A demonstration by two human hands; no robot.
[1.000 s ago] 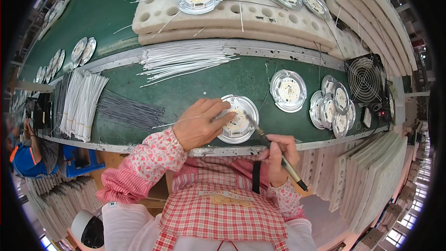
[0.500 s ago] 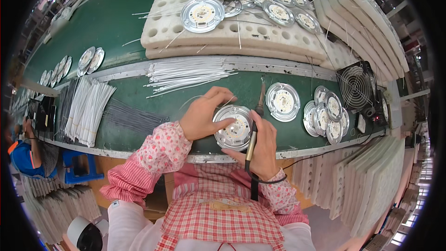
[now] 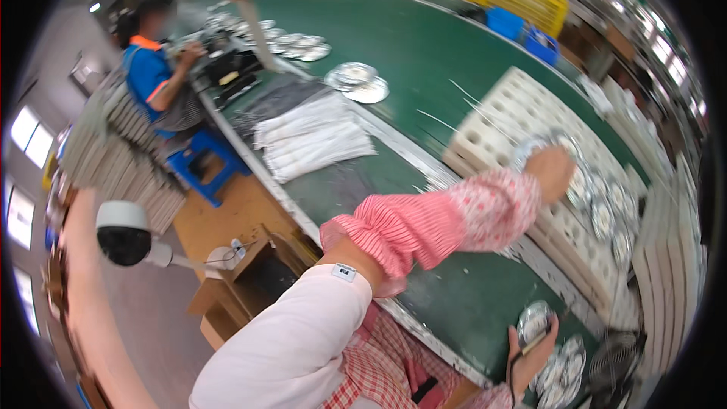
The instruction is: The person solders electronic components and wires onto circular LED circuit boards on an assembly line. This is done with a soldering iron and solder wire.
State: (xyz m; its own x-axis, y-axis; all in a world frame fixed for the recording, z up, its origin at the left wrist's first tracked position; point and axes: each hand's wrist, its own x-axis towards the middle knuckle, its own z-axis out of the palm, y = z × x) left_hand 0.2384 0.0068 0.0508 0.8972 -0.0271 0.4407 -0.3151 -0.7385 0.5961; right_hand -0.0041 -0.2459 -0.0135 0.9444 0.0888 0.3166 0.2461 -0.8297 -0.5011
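Observation:
My left hand (image 3: 551, 174) is stretched out over the perforated foam block (image 3: 515, 106), at a silvery round lamp plate (image 3: 532, 151) in the pile there. Its fingers are blurred and partly hidden, so their grip is unclear. Lower right, my right hand (image 3: 538, 357) is closed around a soldering iron (image 3: 528, 345). Just beyond that hand, a lamp plate (image 3: 535, 321) is at its fingertips; whether they touch it I cannot make out. Several more lamp plates (image 3: 562, 373) lie heaped beside the right hand.
Bundles of white wires (image 3: 314, 136) lie on the green bench (image 3: 424, 291). A round-grilled fan (image 3: 617, 360) stands at the lower right. On the left are an open cardboard box (image 3: 257, 280), a blue stool (image 3: 208, 163) and a co-worker (image 3: 155, 76) at the bench.
The view has swung left. My left hand has left the lamp plate in front of me and reached out to the foam block. My right hand still has the soldering iron.

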